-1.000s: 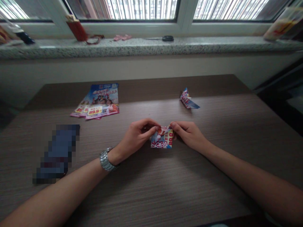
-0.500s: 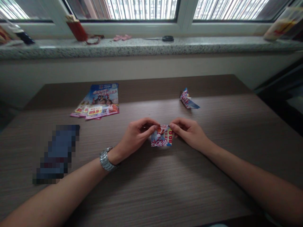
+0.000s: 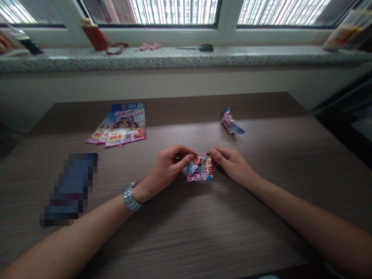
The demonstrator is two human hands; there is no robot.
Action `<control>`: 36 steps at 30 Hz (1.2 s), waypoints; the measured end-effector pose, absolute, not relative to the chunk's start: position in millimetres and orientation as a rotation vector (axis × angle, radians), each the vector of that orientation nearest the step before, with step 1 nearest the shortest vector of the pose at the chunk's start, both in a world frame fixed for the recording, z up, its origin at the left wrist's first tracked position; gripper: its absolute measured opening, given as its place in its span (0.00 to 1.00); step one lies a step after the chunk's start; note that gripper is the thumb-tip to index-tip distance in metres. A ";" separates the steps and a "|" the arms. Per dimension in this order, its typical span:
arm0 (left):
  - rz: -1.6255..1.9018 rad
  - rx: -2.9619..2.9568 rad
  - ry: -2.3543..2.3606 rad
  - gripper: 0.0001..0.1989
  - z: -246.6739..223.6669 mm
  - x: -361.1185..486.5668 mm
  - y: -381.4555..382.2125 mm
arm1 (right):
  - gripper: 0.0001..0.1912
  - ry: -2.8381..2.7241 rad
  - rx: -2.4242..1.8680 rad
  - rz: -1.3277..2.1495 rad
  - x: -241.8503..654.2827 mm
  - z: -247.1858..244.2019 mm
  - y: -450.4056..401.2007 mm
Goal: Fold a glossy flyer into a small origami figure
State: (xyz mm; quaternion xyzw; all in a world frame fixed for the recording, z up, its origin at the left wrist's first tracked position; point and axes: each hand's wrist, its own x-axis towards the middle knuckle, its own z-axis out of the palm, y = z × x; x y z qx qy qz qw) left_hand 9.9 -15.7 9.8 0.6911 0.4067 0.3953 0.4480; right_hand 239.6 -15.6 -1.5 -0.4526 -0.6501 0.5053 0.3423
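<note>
Between my two hands is a small folded flyer (image 3: 200, 170), printed in blue, red and yellow. My left hand (image 3: 176, 162) pinches its upper left corner between thumb and fingers; a metal watch (image 3: 132, 196) is on that wrist. At the upper right corner, my right hand (image 3: 228, 159) pinches the paper the same way. The flyer's printed face is turned towards me, and its back is hidden. Beyond my right hand, a folded paper piece (image 3: 231, 123) with similar print stands on the wooden table (image 3: 186, 232).
Several overlapping flyers (image 3: 128, 124) lie at the back left. A blurred-out dark flat object (image 3: 71, 188) rests near my left forearm. On the stone windowsill (image 3: 250, 60) are a red container (image 3: 95, 35), pink items (image 3: 149, 46) and a thin tool with a black handle (image 3: 205, 47).
The folded flyer has shifted slightly to the right and tilted a little, still held at both upper corners. My hands have hardly moved.
</note>
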 end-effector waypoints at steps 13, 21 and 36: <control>0.940 1.710 0.961 0.08 10.8 11.6 -16.9 | 0.18 -1.695 -1.192 1.454 233.3 -3.0 -19.3; 0.917 1.695 0.954 0.08 9.3 10.4 -16.7 | 0.16 -1.687 -1.153 1.467 233.8 -6.4 -18.6; 0.913 1.688 0.937 0.09 12.2 9.7 -14.0 | 0.22 -1.816 -1.160 1.237 236.9 1.8 -17.6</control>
